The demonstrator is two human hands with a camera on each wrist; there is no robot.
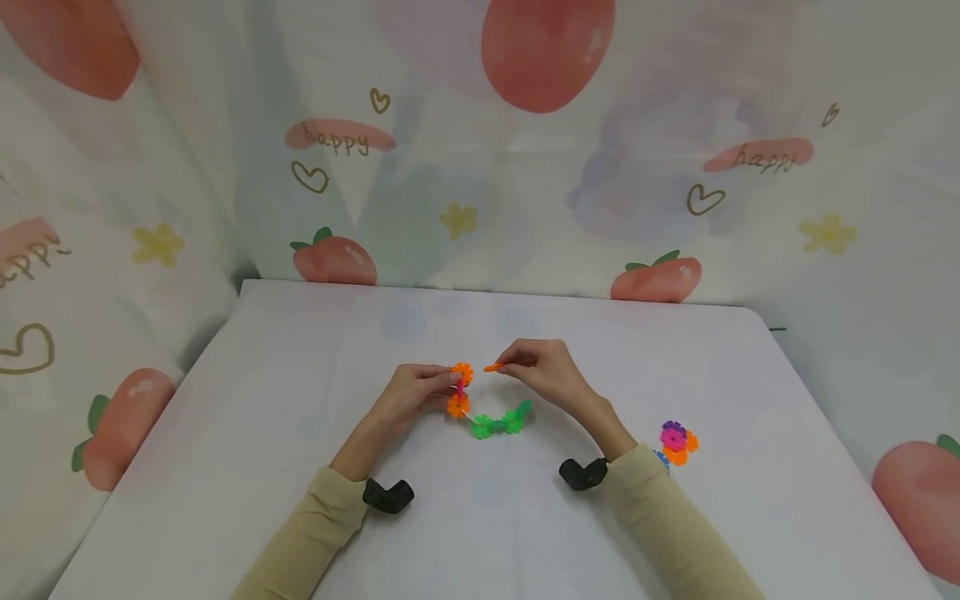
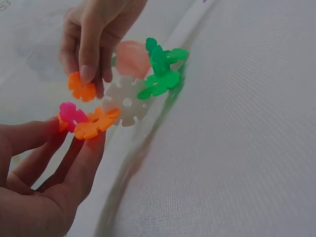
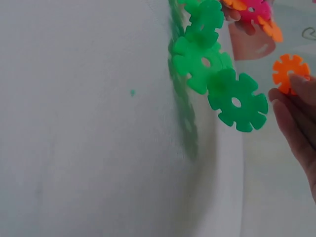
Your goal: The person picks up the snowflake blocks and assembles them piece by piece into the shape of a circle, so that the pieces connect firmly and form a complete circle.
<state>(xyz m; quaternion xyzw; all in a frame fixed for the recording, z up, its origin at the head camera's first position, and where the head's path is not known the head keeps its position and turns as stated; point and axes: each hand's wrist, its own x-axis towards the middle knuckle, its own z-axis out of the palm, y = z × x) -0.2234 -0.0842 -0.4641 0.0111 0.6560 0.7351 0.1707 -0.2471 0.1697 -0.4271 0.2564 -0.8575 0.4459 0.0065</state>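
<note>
Disc chain (image 1: 481, 432) extends over the white table (image 1: 315, 350), one end pinched between thumb and fingers of the left hand (image 1: 407, 393). We see the right hand (image 1: 547, 371) pinching a separate orange disc (image 1: 492, 367), apart from the chain. Along the chain we count two orange discs (image 2: 90, 131), one pink disc (image 2: 72, 116) and one white disc (image 2: 116, 95); overlap prevents our counting the green discs (image 3: 249, 106). Beside the right sleeve (image 1: 675, 521), we count five loose discs (image 1: 675, 457): two orange, one pink, one purple, one blue, the last partly sleeve-covered.
</note>
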